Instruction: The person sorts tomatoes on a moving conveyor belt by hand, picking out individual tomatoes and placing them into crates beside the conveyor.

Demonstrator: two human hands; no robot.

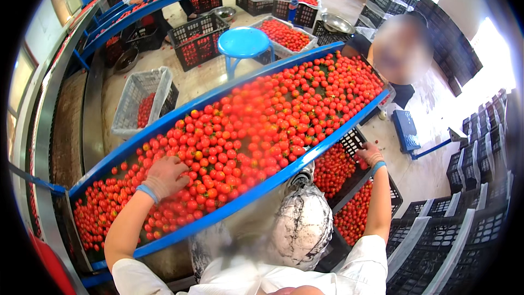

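Note:
Red cherry tomatoes point(213, 155) cover the blue-edged sorting trough point(305, 159) that slants across my front. My left hand point(166, 177), gloved with a blue band at the wrist, lies palm down on the tomatoes near the trough's left part. Whether its fingers hold any is hidden. My right hand point(369, 154), gloved and banded too, is beyond the trough's near edge, above a black plastic crate point(355, 141) partly filled with smaller tomatoes. Blurred red tomatoes point(362, 164) show under its curled fingers. A second crate of tomatoes point(355, 213) stands closer, beneath my right forearm.
A co-worker point(403, 49) is at the trough's right end; others work at the far conveyor point(163, 2). A blue stool point(244, 43) and a lined crate point(139, 90) stand beyond the trough. At right are a floor scale point(405, 131) and stacked black crates point(430, 233).

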